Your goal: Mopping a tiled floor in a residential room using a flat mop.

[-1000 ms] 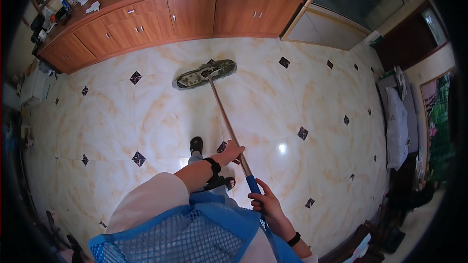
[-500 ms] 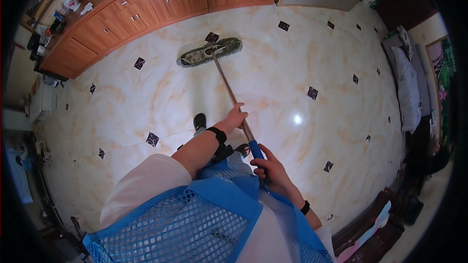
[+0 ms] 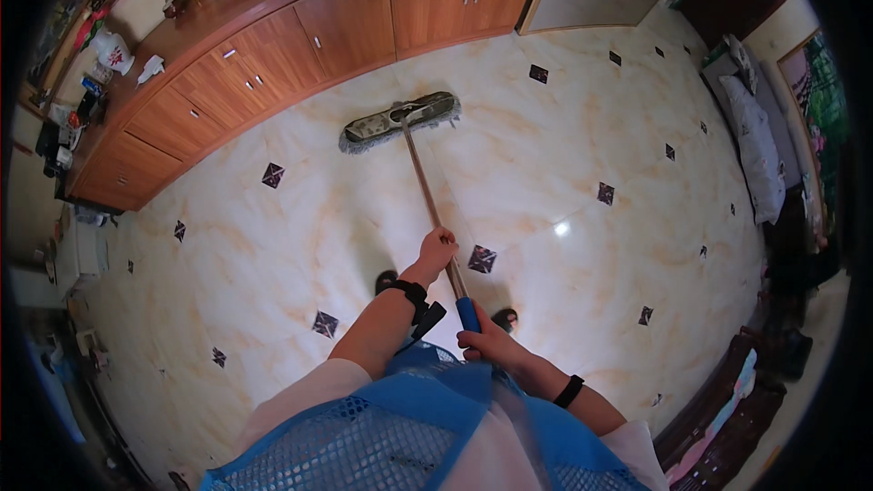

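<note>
A flat dust mop stretches away from me across the floor, its wide grey-fringed head (image 3: 371,129) lying flat on the tiles ahead. From its middle a copper-coloured pole (image 3: 420,173) slants back toward my body. My left hand (image 3: 438,251) is closed around the lower-middle part of that pole. Nearer to me, my right hand (image 3: 491,342) wraps the blue grip (image 3: 467,315) at the pole's top end; the very end is hidden by the hand and my blue mesh vest (image 3: 364,436). Both wrists wear black bands.
A long wooden cabinet (image 3: 282,55) curves along the far left wall, holding a vase (image 3: 113,51) and small items. Glossy marbled tiles (image 3: 536,282) with dark diamond insets cover the floor. A sofa with a pale cushion (image 3: 753,150) stands right; a dark wooden seat (image 3: 737,418) is lower right.
The view has tilted, so the cabinet sits lower in it. The mop head has slid over the dark diamond that showed beyond it. My feet have shifted and stand wider apart; both grips continue.
</note>
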Available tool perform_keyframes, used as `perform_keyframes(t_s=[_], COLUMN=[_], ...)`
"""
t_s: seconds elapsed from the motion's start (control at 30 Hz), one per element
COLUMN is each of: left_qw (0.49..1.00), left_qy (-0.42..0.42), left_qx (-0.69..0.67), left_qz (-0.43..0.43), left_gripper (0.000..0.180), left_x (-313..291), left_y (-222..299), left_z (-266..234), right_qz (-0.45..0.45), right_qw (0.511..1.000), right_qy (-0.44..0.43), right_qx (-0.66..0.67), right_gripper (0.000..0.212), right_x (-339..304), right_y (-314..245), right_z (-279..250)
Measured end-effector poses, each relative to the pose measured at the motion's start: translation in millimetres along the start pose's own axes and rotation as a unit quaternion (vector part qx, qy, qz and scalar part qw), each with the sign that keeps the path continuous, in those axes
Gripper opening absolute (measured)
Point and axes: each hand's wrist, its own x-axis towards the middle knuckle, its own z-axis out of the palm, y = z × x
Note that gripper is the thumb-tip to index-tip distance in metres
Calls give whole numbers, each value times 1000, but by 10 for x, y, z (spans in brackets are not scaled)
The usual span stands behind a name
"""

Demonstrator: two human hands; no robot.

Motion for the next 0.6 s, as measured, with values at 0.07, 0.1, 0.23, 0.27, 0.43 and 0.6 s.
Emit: perform_keyframes(t_s=[0.07,0.1,0.23,0.27,0.43,0.6], left_qw=[1000,1000,999,999,999,996], left_qy=[15,12,23,30,38,68], left_qx=[7,6,-34,-41,-10,26], left_qz=[11,11,-4,-3,32,44], left_gripper=[13,13,15,15,13,15], left_x=[193,267,531,587,693,418], left_y=[79,128,298,330,431,448], left_z=[-422,-615,-1383,-1544,-2189,-2424], right_qz=[3,6,7,8,14,24], right_qw=[997,994,984,985,991,993], right_qy=[-34,-44,-77,-76,-70,-73], right_qx=[66,104,162,157,110,87], right_gripper=[83,84,87,87,87,86], right_x=[361,506,1074,1199,1489,1528], right_y=[-108,-176,-451,-493,-768,-647], right_z=[332,519,1105,1205,1650,1843])
